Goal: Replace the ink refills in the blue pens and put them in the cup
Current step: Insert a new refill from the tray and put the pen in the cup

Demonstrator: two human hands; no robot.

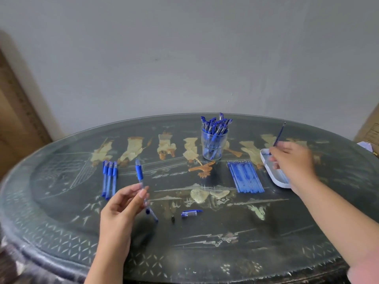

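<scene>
Now pinching a blue pen (139, 172) in the left grip (121, 203), with thumb and fingers curled round its clear middle. Held up and tilted above the dark oval surface (205, 253), with the blue rubber part at the far end, pointing toward the wall.

Over on the right, pinching a thin ink refill (279, 136) in the right grip (291, 160), closed round its low end. Sticking up and away from the fingers, right above the white tray (279, 180) at the right side of the surface. Blurry there, so cannot tell what lies inside the tray.

Just left of the tray, lying flat and neat: a row of blue refills (245, 177). Behind that row, standing upright near the far edge: a clear cup (214, 149) packed with capped pens (215, 126), caps up. Well over on the left, lying side by side: three blue pens (109, 177). Near the front middle, lying flat: a loose pen cap (191, 213). Just left of that, not touching: a tiny black tip piece (173, 218).
</scene>
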